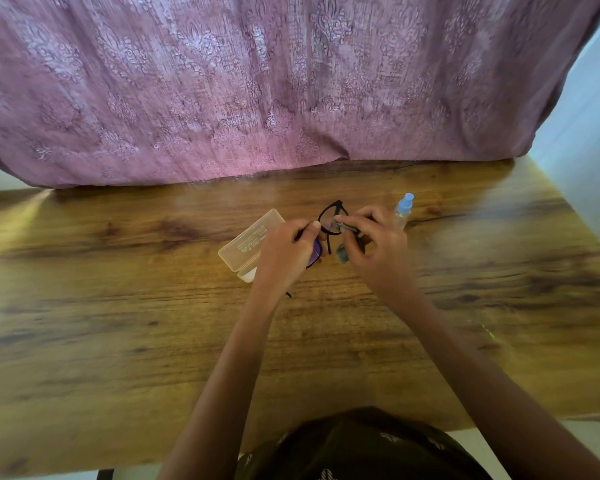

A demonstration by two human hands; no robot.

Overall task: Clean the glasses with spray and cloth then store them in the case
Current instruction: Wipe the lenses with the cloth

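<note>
Head view looks down on a wooden bench (118,306) backed by a patterned pink curtain (257,81). The left hand (288,249) is closed around one side of the black-framed glasses (330,216), held above the bench near its middle. The right hand (374,244) pinches a small grey cloth (343,252) against the far lens. A translucent case (248,239) lies open just left of the left hand. A spray bottle (403,211) with a blue cap stands just beyond the right hand.
</note>
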